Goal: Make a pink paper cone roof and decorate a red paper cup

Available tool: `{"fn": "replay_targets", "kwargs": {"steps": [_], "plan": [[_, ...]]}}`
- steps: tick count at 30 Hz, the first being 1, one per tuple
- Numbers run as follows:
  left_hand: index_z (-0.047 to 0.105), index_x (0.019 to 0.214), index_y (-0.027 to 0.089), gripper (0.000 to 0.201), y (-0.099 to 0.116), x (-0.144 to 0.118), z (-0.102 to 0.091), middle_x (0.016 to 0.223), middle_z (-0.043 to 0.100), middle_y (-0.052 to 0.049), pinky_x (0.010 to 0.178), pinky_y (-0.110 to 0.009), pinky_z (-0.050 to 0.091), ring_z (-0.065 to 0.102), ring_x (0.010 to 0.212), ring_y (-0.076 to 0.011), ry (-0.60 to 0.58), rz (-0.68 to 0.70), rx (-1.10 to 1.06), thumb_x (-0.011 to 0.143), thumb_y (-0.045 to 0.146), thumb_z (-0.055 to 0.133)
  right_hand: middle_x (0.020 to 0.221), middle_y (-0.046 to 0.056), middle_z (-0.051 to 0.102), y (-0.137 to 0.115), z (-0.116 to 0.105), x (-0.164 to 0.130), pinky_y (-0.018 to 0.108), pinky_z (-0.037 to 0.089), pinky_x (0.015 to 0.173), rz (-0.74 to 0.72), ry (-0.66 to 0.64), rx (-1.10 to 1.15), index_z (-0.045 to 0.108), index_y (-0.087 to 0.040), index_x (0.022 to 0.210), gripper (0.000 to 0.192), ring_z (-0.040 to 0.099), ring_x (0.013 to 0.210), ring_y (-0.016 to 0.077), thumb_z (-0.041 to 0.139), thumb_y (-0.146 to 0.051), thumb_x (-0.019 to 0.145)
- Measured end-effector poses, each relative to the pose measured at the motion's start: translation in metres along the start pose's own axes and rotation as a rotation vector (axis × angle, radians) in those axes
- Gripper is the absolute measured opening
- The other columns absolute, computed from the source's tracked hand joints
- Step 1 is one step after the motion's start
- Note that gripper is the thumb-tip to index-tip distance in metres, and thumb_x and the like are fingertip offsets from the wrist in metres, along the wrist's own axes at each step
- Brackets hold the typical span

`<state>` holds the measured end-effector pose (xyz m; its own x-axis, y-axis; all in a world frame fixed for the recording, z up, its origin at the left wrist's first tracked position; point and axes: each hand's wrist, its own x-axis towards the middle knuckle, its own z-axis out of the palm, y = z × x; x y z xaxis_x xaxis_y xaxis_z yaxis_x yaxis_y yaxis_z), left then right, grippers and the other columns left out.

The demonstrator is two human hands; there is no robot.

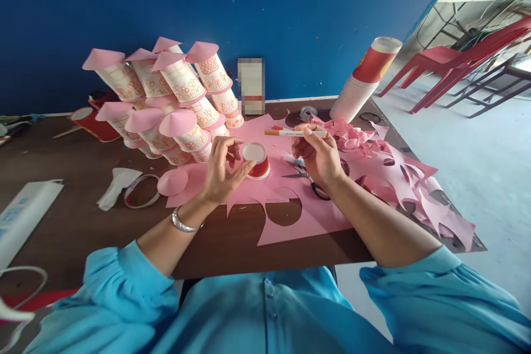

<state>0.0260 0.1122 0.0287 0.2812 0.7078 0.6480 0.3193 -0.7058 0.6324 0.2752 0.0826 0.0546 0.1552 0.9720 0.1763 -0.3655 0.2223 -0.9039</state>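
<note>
Steadying the upturned cup (257,160) on the pink paper (286,221), the left hand (222,168) touches its side while the right hand (317,155), just right of the cup, pinches a pen (295,133) lying crosswise.

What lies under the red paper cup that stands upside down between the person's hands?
The red cup stands on a pink paper sheet with round holes cut in it, spread on the brown table. The left hand touches the cup. Anything beneath the upturned cup is hidden.

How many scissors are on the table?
1. The scissors lie on the pink paper, just under the right hand holding a pen. Paper scraps could hide more.
</note>
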Motion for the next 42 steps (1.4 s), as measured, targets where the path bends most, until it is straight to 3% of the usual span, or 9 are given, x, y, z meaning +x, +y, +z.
{"fn": "replay_targets", "kwargs": {"steps": [3,7,10,12,23,29,34,42], "plan": [[0.060,0.135,0.023,0.058,-0.005,-0.002,0.003,0.122,0.061,-0.008,0.073,-0.030,0.059,0.065,0.093,-0.0167,0.007,0.012,0.034,0.094,0.058,0.081,0.070,-0.004,0.065,0.000,0.001,-0.001,0.026,0.046,0.052,0.000,-0.020,0.006,0.069,-0.024,0.090,0.047,0.054,0.057,0.0111,0.092,-0.064,0.081],[0.063,0.138,0.022,0.055,0.007,0.000,-0.002,0.118,0.065,-0.008,0.074,-0.033,0.058,0.062,0.091,-0.0180,0.082,0.207,0.098,0.096,0.053,0.082,0.069,-0.003,0.066,-0.002,0.007,-0.009,0.027,0.047,0.052,0.028,-0.138,0.028,0.072,-0.023,0.087,0.043,0.059,0.059,0.0127,0.091,-0.061,0.085],[0.070,0.117,0.022,0.019,0.020,0.002,-0.006,0.098,0.071,-0.004,0.074,-0.032,0.056,0.065,0.084,-0.0170,-0.033,0.369,0.156,0.105,0.037,0.073,0.066,-0.002,0.065,-0.001,0.010,-0.016,0.027,0.046,0.052,0.091,-0.228,0.045,0.074,-0.022,0.083,0.043,0.059,0.059,0.0135,0.092,-0.060,0.084],[0.068,0.105,0.022,0.006,0.025,0.001,-0.007,0.088,0.069,-0.001,0.070,-0.029,0.052,0.064,0.077,-0.0153,-0.053,0.416,0.214,0.108,0.027,0.069,0.064,-0.002,0.064,0.000,0.011,-0.018,0.027,0.045,0.051,0.114,-0.245,0.037,0.076,-0.021,0.083,0.043,0.057,0.057,0.0134,0.092,-0.061,0.084],[0.062,0.103,0.022,0.015,0.025,0.000,-0.005,0.082,0.062,-0.003,0.067,-0.034,0.047,0.057,0.074,-0.0202,-0.032,0.519,0.398,0.114,0.029,0.053,0.055,-0.004,0.057,-0.003,0.018,-0.024,0.026,0.035,0.043,0.089,-0.170,0.014,0.077,-0.022,0.081,0.050,0.046,0.045,0.0100,0.086,-0.070,0.086],[0.066,0.101,0.022,0.017,0.023,0.004,-0.010,0.078,0.060,-0.003,0.064,-0.036,0.043,0.057,0.071,-0.0208,-0.059,0.577,0.475,0.111,0.035,0.059,0.053,-0.008,0.048,-0.007,0.020,-0.027,0.026,0.033,0.041,0.096,-0.178,0.014,0.075,-0.022,0.081,0.049,0.039,0.040,0.0082,0.084,-0.069,0.088],[0.065,0.095,0.022,0.023,0.026,0.008,-0.012,0.076,0.058,-0.003,0.062,-0.036,0.041,0.055,0.069,-0.0207,-0.010,0.664,0.546,0.112,0.035,0.058,0.053,-0.008,0.049,-0.009,0.023,-0.029,0.025,0.033,0.042,0.089,-0.151,0.067,0.075,-0.022,0.081,0.045,0.040,0.041,0.0077,0.087,-0.065,0.087],[0.065,0.098,0.022,0.021,0.023,0.003,-0.010,0.079,0.060,-0.003,0.062,-0.034,0.044,0.058,0.071,-0.0191,-0.047,0.597,0.526,0.113,0.032,0.054,0.054,-0.008,0.048,-0.005,0.026,-0.031,0.027,0.034,0.043,0.112,-0.170,0.047,0.073,-0.022,0.082,0.049,0.040,0.043,0.0084,0.087,-0.069,0.085]]}}
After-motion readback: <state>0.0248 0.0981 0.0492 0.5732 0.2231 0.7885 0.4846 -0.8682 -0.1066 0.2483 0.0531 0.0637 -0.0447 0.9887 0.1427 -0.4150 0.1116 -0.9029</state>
